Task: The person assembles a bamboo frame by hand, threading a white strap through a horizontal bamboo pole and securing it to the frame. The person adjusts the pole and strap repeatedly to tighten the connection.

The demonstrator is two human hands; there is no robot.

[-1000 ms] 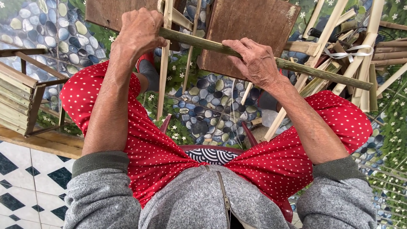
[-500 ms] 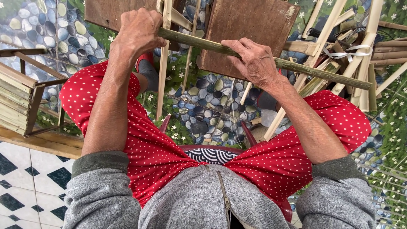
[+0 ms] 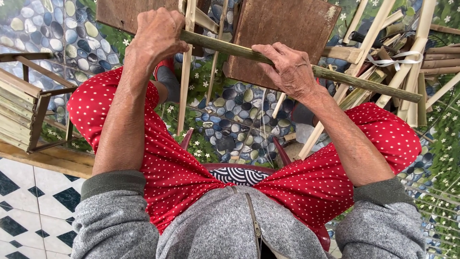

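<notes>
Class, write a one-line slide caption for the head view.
Both hands, left hand and right hand, grip a green bamboo stick above red dotted trousers.

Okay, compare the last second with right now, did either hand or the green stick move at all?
Hardly. The right hand has slid very slightly along the green bamboo stick, toward the left hand. Both hands keep their grip on the stick, which lies across the same brown boards. The bundle of pale slats is unchanged.
</notes>
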